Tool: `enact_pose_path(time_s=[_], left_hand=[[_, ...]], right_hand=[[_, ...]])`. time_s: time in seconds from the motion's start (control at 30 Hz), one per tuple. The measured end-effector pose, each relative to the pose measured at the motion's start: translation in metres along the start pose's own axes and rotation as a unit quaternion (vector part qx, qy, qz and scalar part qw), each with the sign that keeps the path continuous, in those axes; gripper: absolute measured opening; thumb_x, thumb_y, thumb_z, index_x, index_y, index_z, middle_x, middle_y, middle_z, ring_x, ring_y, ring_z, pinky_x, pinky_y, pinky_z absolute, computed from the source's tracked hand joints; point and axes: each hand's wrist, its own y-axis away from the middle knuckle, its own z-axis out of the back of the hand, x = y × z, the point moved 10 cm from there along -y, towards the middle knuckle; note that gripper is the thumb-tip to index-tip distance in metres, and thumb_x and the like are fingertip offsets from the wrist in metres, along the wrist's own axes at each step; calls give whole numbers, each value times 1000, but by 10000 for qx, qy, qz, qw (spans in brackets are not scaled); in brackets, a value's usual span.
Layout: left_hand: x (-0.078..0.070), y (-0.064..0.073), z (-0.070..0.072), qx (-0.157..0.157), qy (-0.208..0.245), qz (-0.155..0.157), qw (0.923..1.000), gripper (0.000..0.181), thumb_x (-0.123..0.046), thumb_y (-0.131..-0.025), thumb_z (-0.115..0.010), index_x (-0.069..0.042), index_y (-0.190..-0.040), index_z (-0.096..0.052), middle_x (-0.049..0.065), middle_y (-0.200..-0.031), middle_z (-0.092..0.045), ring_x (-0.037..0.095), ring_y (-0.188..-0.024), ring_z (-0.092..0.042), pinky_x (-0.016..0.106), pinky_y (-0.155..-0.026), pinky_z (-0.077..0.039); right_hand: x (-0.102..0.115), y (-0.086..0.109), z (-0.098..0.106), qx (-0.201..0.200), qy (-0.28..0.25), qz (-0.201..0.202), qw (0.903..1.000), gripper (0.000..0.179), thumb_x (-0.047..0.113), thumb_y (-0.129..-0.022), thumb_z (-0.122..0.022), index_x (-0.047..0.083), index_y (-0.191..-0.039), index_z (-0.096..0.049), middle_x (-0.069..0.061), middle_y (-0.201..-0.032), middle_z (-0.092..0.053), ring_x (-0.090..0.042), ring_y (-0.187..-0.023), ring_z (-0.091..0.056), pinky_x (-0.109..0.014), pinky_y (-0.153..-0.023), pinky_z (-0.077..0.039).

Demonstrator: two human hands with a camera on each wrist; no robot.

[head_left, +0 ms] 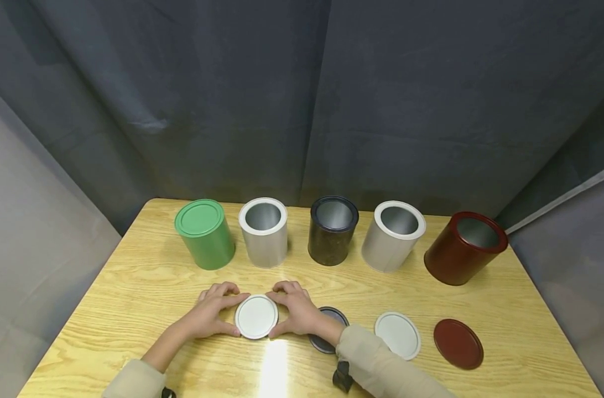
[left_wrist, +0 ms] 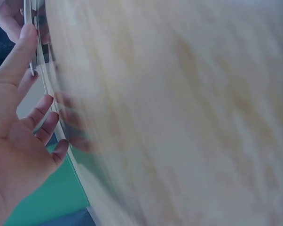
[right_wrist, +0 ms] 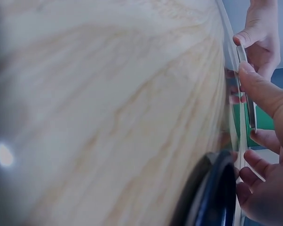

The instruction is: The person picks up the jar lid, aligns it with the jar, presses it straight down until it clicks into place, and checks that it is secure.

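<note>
Both hands hold a round white lid (head_left: 256,317) by its opposite edges. My left hand (head_left: 208,316) has its thumb and index finger at the left rim. The right hand (head_left: 298,310) grips the right rim the same way. In the right wrist view the lid (right_wrist: 247,89) appears edge-on, just off the tabletop. Behind the hands stands a white can (head_left: 265,243) with an open top. To its left is a green can (head_left: 209,243) with a green lid (head_left: 199,218) on it. A dark lid (head_left: 333,316) lies partly hidden under the right forearm.
An open black can (head_left: 329,243), another open white can (head_left: 385,247) and an open dark red can (head_left: 448,257) continue the back row. A second white lid (head_left: 397,335) and a red lid (head_left: 458,344) lie on the wooden table (head_left: 521,331). Grey curtains (head_left: 302,110) hang behind.
</note>
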Motion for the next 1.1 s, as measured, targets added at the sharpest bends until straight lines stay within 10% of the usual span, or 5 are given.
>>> enact_pose_path(time_s=[1.1], left_hand=[[-11, 1, 36, -832, 805, -137, 9932, 69, -35, -62, -81, -11, -123, -59, -4, -108, -53, 17, -106, -43, 48, -90, -36]], right_hand=[[15, -4, 40, -508, -483, 483, 9964, 78, 37, -62, -82, 5, -127, -53, -7, -121, -46, -25, -108, -39, -42, -88, -35]])
